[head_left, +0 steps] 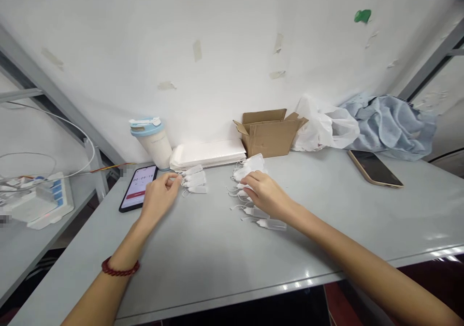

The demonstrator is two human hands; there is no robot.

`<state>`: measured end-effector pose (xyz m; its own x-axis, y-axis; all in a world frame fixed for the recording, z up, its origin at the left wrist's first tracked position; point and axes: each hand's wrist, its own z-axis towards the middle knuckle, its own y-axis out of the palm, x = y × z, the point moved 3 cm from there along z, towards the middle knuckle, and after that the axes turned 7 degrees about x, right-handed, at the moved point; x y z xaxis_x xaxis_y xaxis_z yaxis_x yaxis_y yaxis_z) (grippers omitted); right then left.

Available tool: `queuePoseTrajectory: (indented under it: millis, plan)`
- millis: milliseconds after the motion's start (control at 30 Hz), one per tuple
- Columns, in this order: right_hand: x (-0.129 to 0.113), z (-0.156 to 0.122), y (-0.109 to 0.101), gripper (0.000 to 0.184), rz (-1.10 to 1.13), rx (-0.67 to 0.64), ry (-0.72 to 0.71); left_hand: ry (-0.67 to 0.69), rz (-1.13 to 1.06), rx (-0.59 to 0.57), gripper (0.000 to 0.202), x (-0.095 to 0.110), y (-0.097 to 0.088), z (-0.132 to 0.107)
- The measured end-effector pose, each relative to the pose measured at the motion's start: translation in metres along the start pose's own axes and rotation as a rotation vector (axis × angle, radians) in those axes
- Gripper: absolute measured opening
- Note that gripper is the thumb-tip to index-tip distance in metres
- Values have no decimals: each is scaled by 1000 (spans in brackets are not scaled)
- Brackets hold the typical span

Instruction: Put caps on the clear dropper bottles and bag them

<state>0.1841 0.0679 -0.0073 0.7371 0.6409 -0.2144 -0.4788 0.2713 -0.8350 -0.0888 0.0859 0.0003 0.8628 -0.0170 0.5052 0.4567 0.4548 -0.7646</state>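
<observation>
Several small bottles [258, 213] lie beside the right hand [267, 194]

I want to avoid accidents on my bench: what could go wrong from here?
The left hand is close to the phone showing a timer, so a stray touch might tap or shift it.
The right hand is among small bottles lying loose; a brush could roll them or snag their thin strands.
The lidded cup stands near the phone; a wide sweep might tip it.
</observation>
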Motion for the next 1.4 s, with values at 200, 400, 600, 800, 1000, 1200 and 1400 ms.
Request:
queuePoseTrajectory:
  millis: [200,400,600,800,1000,1200,1400]
  plan:
    - [1,0,-1,11,-79,-167,7,144,-85,-17,32,11,10,-13]
    - [3,0,-1,8,-106,-218,-6,364,-109,-154,28,25,28,-28]
    - [3,0,-4,12,-112,-224,-15,420,-117,-203,25,26,35,-32]
    - [2,0,-11,9,-198,-306,1,428,-112,-242,24,26,37,-34]
    - [1,-3,6,16,-347,-280,-95,438,-107,-247,24,28,37,-35]
    - [-2,-5,22,12,-427,-196,-107,439,-90,-271,25,29,39,-38]
    - [-4,-4,25,13,-402,-173,-70,442,-146,-306,25,35,40,-42]
